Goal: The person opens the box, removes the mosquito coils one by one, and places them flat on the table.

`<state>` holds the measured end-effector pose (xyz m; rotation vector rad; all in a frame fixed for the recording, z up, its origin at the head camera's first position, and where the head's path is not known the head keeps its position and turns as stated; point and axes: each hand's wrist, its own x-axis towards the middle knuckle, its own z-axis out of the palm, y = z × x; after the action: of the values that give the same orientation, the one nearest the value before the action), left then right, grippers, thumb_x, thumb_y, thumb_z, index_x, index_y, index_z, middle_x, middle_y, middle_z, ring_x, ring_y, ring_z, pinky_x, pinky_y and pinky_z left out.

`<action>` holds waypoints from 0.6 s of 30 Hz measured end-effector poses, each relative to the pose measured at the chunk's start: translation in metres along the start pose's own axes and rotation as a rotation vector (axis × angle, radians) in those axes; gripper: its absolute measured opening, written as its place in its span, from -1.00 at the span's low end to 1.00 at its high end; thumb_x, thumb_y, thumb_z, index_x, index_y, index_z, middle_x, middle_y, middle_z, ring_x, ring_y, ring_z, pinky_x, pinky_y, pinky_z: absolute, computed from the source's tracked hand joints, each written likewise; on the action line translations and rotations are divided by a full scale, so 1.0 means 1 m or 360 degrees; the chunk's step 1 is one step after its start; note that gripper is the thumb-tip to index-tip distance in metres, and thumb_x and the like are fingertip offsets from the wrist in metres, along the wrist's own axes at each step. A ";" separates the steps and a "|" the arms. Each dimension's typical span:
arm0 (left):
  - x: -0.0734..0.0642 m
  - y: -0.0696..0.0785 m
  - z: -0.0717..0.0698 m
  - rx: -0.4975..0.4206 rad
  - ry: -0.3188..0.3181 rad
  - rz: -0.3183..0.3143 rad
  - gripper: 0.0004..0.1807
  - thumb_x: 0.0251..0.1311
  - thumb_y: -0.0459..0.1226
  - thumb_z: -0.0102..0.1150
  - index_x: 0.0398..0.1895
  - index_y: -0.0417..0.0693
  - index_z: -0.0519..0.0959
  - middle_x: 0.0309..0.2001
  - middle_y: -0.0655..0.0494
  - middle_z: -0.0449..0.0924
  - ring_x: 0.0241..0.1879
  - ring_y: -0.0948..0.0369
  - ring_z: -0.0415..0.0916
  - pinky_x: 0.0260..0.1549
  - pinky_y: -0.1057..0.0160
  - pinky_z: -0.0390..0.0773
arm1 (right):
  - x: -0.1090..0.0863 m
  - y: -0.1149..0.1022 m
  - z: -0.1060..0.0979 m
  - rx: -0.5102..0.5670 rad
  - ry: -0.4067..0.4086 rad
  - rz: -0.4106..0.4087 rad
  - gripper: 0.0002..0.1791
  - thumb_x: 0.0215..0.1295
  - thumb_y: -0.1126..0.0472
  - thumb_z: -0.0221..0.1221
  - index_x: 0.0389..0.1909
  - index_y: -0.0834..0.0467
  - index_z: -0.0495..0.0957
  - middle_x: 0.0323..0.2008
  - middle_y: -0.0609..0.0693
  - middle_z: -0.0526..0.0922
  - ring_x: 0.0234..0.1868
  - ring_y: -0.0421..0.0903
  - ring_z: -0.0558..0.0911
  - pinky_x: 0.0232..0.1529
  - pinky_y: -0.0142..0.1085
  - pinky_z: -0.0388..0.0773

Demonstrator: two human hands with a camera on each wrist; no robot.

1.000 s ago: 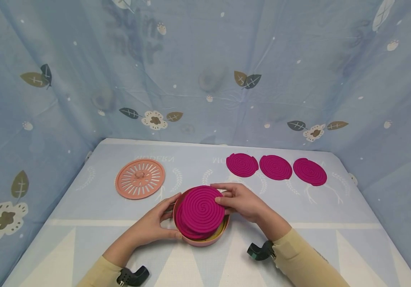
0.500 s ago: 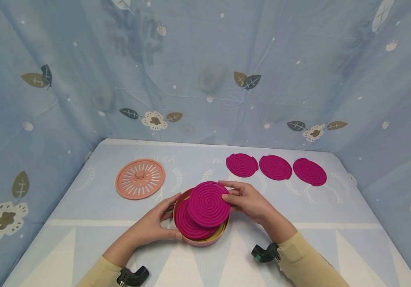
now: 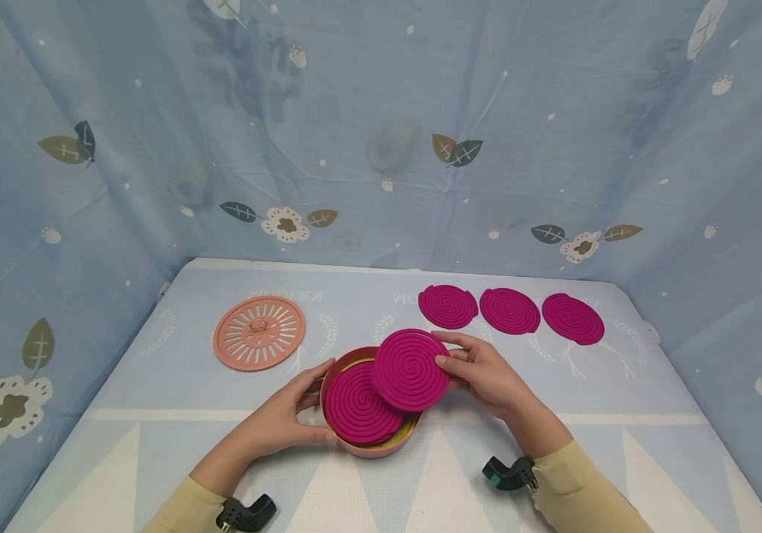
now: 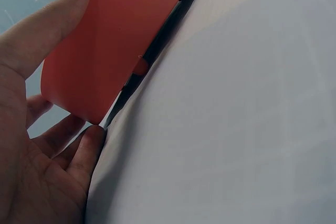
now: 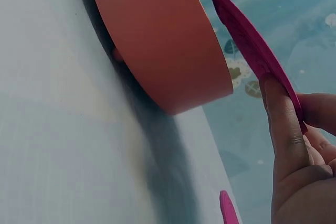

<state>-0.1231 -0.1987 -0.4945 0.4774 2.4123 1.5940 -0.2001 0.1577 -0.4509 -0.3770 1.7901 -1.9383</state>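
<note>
A magenta spiral mosquito coil (image 3: 411, 370) is pinched by my right hand (image 3: 484, 374), thumb on its upper face and fingers beneath. It is raised and tilted over the right side of a round coral-pink coil holder (image 3: 381, 451). Inside the holder lies another magenta coil (image 3: 357, 411), with yellow lining showing around it. My left hand (image 3: 291, 414) grips the holder's left side, thumb in front and fingers behind. In the left wrist view, the thumb and fingertips rest on the holder's outer wall (image 4: 115, 40). The right wrist view shows the raised coil (image 5: 252, 43) edge-on, apart from the holder.
A slotted coral lid (image 3: 259, 333) with a small knob lies at the back left. Three magenta coils, left (image 3: 447, 306), middle (image 3: 510, 311) and right (image 3: 572, 319), lie in a row at the back right. A patterned blue curtain (image 3: 381, 133) hangs behind the table.
My right hand has moved right and slightly back with its coil, uncovering more of the coil in the holder. The left hand and holder have stayed in place.
</note>
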 end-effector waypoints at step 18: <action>0.000 0.003 0.001 -0.0014 0.0001 -0.0006 0.26 -0.23 0.01 0.64 0.58 0.19 0.06 0.47 0.28 0.13 0.28 0.27 0.37 0.28 0.32 0.40 | -0.018 0.006 -0.033 0.0066 0.0202 -0.0062 -0.37 0.39 0.33 0.19 0.42 0.29 0.21 -0.17 0.13 0.71 -0.30 -0.13 0.70 -0.25 -0.27 0.75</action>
<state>-0.1219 -0.1971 -0.4918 0.4705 2.4041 1.6028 -0.2004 0.1948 -0.4579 -0.2825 1.8301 -2.0647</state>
